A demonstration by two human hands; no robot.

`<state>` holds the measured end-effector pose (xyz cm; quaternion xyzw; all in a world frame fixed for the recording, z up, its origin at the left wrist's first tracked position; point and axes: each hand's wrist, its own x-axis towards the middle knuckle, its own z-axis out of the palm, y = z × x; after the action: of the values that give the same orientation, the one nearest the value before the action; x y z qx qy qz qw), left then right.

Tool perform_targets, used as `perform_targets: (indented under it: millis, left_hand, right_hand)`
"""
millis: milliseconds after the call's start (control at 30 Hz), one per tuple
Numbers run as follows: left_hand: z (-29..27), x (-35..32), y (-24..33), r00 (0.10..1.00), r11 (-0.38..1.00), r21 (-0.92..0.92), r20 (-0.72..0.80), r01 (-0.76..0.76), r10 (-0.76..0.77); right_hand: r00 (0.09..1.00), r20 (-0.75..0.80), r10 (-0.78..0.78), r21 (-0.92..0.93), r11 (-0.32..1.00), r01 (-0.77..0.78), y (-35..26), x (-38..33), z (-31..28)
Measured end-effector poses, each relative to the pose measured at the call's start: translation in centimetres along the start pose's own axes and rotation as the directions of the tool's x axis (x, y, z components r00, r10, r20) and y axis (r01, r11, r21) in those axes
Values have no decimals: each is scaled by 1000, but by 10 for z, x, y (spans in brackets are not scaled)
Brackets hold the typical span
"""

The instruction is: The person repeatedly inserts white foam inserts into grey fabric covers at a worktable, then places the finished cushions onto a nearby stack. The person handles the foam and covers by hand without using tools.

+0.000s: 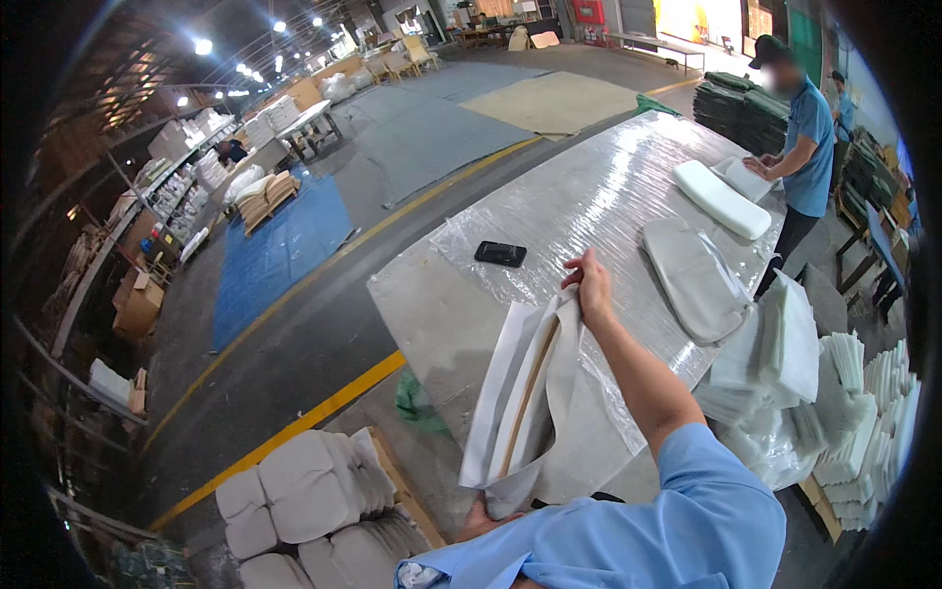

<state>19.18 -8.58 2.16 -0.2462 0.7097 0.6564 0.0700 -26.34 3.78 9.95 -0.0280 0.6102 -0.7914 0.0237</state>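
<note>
A light grey fabric cover (563, 378) stands on edge near me, its mouth gaping to show white inner layers and a tan strip along one edge. My right hand (589, 287) is at the far end of the cover, thumb side against the fabric and some fingers partly extended. At the near end, my left hand (478, 520) grips the cover's lower corner from below; most of its fingers are hidden. Beyond them a black phone (500, 254) lies on the plastic-covered table (579, 201). To the right rests a flat grey seat cushion (690, 280).
A white foam pad (721, 199) lies at the table's far right, where a co-worker (807, 137) handles another white piece. Stacked grey cushions (299, 486) stand low on the left. White foam sheets (775, 344) are piled at right. A yellow floor line (324, 412) runs past the table.
</note>
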Motion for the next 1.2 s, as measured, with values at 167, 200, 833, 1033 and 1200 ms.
perform_targets:
  millis: [167, 200, 833, 1033, 1200]
  left_hand:
    - [32, 47, 48, 826, 890, -333, 367, -312, 427]
    - [29, 46, 57, 860, 898, -340, 327, -280, 392]
    - [116, 316, 214, 789, 701, 382, 145, -602, 598]
    - [128, 332, 222, 784, 682, 412, 154, -604, 601]
    - [139, 337, 214, 664, 603, 406, 13, -687, 748]
  right_hand:
    - [996, 77, 42, 158, 986, -53, 32, -2, -42]
    - [992, 109, 62, 150, 986, -78, 35, -15, -29]
    - [998, 3, -66, -727, 685, 48, 7, -52, -86]
    - [972, -20, 234, -635, 748, -193, 5, -30, -83]
    - [981, 144, 127, -620, 784, -11, 14, -24, -79]
